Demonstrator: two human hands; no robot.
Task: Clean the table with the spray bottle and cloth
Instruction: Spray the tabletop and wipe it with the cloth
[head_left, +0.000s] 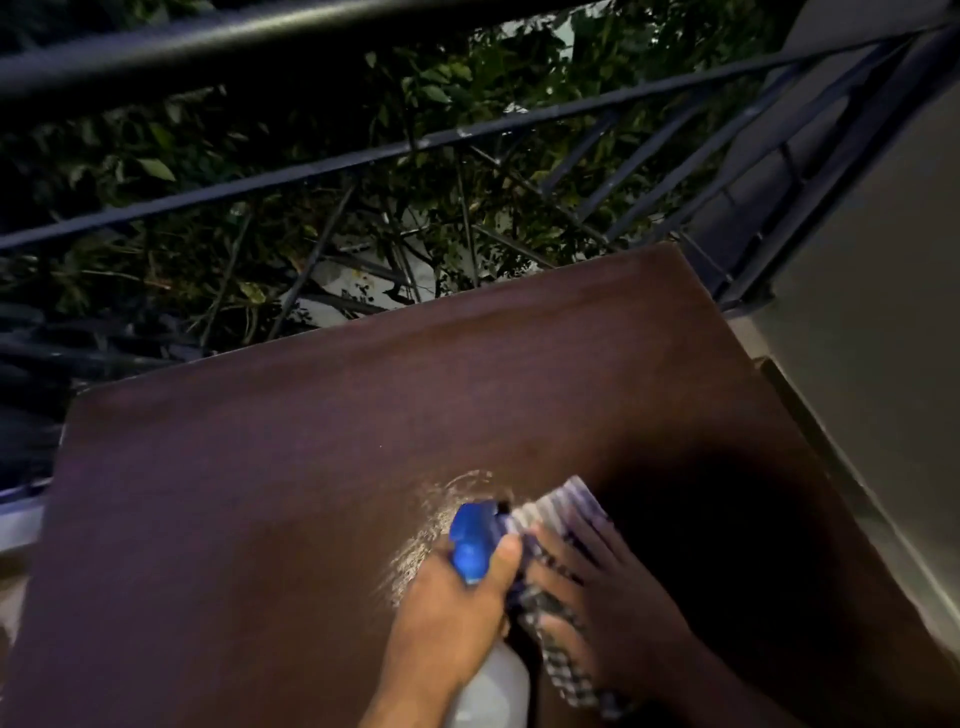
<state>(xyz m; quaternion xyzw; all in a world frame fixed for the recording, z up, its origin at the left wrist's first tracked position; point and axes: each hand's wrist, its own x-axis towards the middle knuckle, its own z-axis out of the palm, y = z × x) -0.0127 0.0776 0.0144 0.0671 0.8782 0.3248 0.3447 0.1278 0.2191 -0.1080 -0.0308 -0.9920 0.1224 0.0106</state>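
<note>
Two hands work close together: the left hand (457, 597) wraps its fingers (506, 558) around the spray bottle (480, 613), while the right hand (618, 613) presses the checked cloth (558, 525) with spread fingers onto the brown desk (260, 493).

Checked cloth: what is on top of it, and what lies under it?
The right hand lies flat on the checked cloth. Under it is the brown table; whether that covered patch is wet cannot be seen.

The bench (260, 493) lies bare left and ahead; a railing (363, 156) bounds its far edge, a wall (872, 338) its right.
</note>
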